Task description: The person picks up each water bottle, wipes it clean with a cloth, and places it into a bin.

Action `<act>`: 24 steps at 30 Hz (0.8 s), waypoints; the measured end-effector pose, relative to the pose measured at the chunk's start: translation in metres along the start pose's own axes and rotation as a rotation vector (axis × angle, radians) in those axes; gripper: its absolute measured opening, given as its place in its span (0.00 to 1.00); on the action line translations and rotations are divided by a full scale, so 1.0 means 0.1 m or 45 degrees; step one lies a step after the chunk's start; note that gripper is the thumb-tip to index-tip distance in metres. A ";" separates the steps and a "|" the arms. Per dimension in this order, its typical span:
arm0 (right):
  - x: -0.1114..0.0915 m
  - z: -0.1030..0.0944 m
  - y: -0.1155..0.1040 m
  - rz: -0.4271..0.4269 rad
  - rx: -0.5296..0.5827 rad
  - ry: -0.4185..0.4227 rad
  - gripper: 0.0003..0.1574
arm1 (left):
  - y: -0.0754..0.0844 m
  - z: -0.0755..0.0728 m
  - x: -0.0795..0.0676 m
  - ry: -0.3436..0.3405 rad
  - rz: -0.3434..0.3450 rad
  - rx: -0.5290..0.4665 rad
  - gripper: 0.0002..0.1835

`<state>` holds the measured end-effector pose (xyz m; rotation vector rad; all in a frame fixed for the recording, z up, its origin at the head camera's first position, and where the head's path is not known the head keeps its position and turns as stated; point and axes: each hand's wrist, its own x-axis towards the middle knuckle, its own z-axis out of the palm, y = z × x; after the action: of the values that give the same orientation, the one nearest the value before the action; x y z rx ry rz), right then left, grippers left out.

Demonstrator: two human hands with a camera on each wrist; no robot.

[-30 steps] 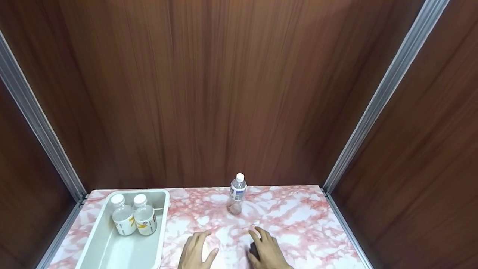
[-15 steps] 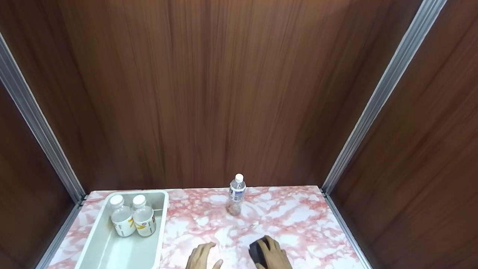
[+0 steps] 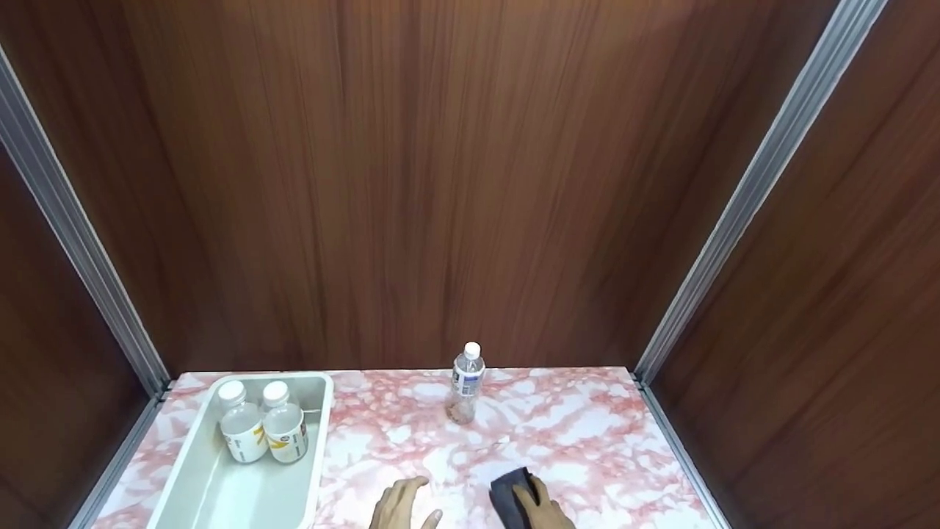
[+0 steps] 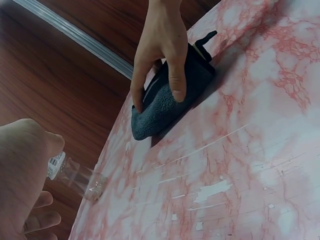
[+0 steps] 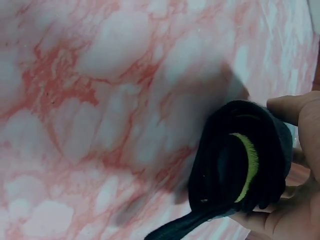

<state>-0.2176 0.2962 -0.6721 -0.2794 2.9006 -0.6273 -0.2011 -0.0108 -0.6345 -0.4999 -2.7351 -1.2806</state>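
Note:
My right hand (image 3: pixel 542 508) grips a dark grey cloth (image 3: pixel 508 499) near the table's front. Its thumb and fingers lie on opposite sides of the cloth in the left wrist view. The cloth (image 4: pixel 167 102) has a fuzzy surface and a black loop at one end; a yellow-green strip shows inside its folds (image 5: pixel 247 167) in the right wrist view. My left hand (image 3: pixel 396 505), fingers spread and relaxed, holds nothing. Past both hands stands an upright clear plastic bottle (image 3: pixel 465 386) with a white cap and a little something brownish at its bottom.
A pale grey tray (image 3: pixel 323 441) stands at the left, with two white-capped clear bottles (image 3: pixel 244 430) at its far end. The pink-and-white marbled table (image 3: pixel 587 433) is closed in by brown wood-grain walls (image 3: pixel 440 184) and metal corner posts (image 3: pixel 764 176).
My right hand has moved towards me and now grips the cloth, which was mostly hidden under it. My left hand has drawn back a little and to the right.

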 end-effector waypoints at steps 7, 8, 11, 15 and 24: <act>0.01 0.09 0.08 0.032 0.000 -0.019 0.58 | -0.01 0.01 0.06 0.064 0.071 0.055 0.26; 0.02 0.10 0.09 0.037 -0.003 -0.017 0.58 | -0.01 0.01 0.08 0.084 0.082 0.065 0.26; 0.01 0.12 0.07 0.062 -0.009 0.016 0.58 | 0.02 0.01 0.13 0.126 0.079 0.076 0.25; 0.01 0.11 0.01 0.096 -0.001 0.050 0.59 | 0.08 -0.01 0.23 0.195 0.091 0.074 0.25; 0.01 0.03 0.00 0.049 0.077 -0.010 0.56 | 0.20 -0.07 0.47 0.265 0.157 0.173 0.23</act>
<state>-0.2180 0.2950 -0.6748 -0.2178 2.8663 -0.7045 -0.2393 0.0079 -0.6057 -0.4850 -2.5536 -1.0458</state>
